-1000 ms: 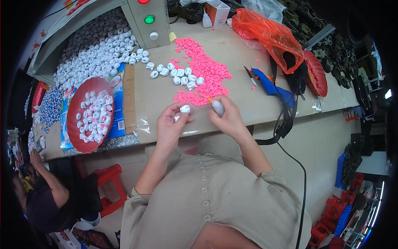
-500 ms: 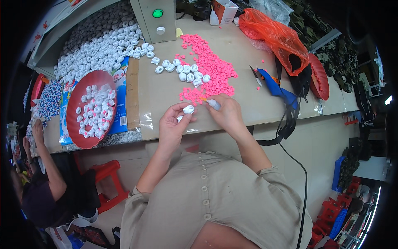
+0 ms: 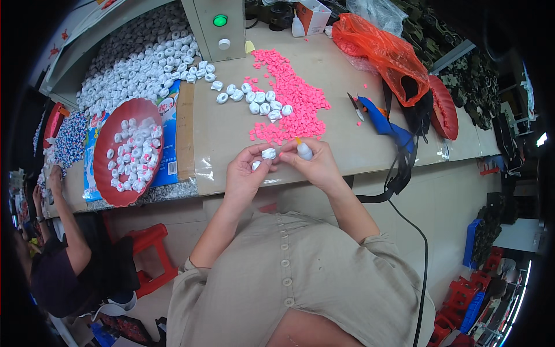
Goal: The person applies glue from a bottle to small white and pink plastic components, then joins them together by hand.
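Observation:
My left hand (image 3: 244, 172) pinches a small white rounded piece (image 3: 269, 153) between thumb and fingertips, and a second white piece (image 3: 256, 165) sits lower in its fingers. My right hand (image 3: 321, 168) is closed around a small white squeeze bottle (image 3: 304, 152) with an orange tip pointing up. Its thumb and forefinger tips are close beside the white piece, with a tiny pink bit between them. Just beyond both hands spreads a heap of small pink pieces (image 3: 300, 101). Several white pieces (image 3: 265, 108) lie along the heap's left side.
A red scalloped tray (image 3: 99, 165) of white-and-pink pieces stands left, below a large white pile (image 3: 139, 75). Right are small snips (image 3: 355, 107), blue cloth (image 3: 387, 124), black straps and an orange plastic bag (image 3: 376, 52). A co-worker's arm (image 3: 72, 225) reaches in at far left.
My right hand has drawn back from the pink heap toward my left hand, its bottle tip now upward. The left hand has shifted slightly right with the white pieces.

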